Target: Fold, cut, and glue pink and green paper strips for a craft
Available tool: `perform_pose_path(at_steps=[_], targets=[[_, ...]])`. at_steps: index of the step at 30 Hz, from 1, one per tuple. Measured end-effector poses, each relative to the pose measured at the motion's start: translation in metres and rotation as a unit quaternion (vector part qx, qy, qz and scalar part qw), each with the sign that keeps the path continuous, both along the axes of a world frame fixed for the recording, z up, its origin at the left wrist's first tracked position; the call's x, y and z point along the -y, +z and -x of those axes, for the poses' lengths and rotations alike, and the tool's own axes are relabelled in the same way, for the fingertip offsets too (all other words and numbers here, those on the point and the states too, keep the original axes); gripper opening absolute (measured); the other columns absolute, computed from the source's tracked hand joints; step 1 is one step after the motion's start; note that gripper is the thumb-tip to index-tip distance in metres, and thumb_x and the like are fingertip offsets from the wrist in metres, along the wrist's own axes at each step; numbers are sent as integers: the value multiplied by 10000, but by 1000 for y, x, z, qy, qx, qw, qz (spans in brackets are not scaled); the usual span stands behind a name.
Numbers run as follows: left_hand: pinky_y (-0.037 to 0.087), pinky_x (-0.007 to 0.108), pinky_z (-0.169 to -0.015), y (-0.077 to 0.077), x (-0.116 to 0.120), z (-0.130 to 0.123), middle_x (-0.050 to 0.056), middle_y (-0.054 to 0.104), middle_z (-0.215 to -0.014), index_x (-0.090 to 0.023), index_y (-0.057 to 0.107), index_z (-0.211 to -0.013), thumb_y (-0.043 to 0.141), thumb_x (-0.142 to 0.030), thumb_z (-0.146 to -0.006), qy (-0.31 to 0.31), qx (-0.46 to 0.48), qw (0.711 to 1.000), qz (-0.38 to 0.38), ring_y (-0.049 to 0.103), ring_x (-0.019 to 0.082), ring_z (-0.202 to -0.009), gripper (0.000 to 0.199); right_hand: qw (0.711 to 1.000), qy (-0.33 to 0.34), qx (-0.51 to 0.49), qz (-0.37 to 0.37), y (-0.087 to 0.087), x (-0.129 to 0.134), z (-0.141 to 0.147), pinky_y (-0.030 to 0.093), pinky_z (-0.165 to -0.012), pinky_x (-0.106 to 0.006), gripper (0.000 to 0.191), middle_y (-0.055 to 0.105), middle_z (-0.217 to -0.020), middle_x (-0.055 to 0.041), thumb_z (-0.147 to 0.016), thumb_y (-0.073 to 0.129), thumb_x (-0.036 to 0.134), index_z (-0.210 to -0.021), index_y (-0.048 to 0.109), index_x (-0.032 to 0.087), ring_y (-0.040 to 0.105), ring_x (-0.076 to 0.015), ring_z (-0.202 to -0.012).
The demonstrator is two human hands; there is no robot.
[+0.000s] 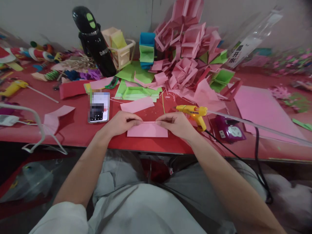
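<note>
A pink paper strip (pixel 147 130) lies on the red table (pixel 156 145) in front of me, its far edge folded into a narrow band. My left hand (pixel 125 123) pinches the left end of that far edge between thumb and fingers. At the right end of the same edge, my right hand (pixel 172 123) has its thumb and fingers closed on the paper. Just beyond the hands rests another pink paper piece (pixel 137 105), touched by neither hand.
A yellow glue gun (pixel 195 111) lies right of my right hand, near a purple power socket (pixel 229 129). Left are a phone (pixel 99 107) and a white wire stand (pixel 40 123). Behind stand a black bottle (pixel 97 45) and piled pink paper shapes (pixel 182 71).
</note>
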State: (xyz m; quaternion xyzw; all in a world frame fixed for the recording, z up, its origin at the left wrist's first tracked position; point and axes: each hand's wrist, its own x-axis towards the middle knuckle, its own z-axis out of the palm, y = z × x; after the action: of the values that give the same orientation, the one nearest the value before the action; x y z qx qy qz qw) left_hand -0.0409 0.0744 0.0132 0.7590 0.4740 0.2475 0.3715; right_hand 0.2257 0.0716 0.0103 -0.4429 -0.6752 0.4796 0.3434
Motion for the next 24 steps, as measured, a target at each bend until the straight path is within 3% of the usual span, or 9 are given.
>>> perform_pose_path(at_steps=[7,10,14,19,24], targets=[[526,258,-852,4,3,3,17,795,-1003,-220,794,-999,620,-354,-927,-16,-55,997,-54,720,188,-908,231,998,40,41,-15,5,1,-5,548,-734,-318,136,782,-864,-44,-841,673,254,-885,784,187,707,-195,-791],[513,279,-887,7,6,4,27,782,-1040,-217,778,-1025,552,-316,-969,-47,-89,990,-100,709,189,-950,253,989,39,111,-93,10,7,-2,528,-739,-314,141,753,-887,-47,-870,635,198,-885,775,193,683,-181,-787],[501,324,-886,10,10,1,68,742,-1052,-194,769,-1045,512,-241,-982,-97,-164,965,-178,679,208,-973,268,954,30,220,-201,12,12,2,481,-716,-301,118,683,-924,-58,-888,647,180,-873,764,185,630,-169,-789],[495,332,-823,13,11,-3,77,716,-1002,-185,772,-1019,521,-190,-971,-125,-246,937,-214,659,219,-930,256,927,48,310,-207,14,12,8,460,-722,-307,73,678,-912,-59,-886,680,190,-862,746,174,624,-191,-829],[488,302,-786,17,9,-5,70,711,-999,-193,767,-997,491,-146,-964,-138,-276,930,-199,662,207,-924,282,921,65,323,-205,15,10,17,459,-772,-318,94,701,-938,-70,-924,658,210,-910,744,173,639,-215,-906]])
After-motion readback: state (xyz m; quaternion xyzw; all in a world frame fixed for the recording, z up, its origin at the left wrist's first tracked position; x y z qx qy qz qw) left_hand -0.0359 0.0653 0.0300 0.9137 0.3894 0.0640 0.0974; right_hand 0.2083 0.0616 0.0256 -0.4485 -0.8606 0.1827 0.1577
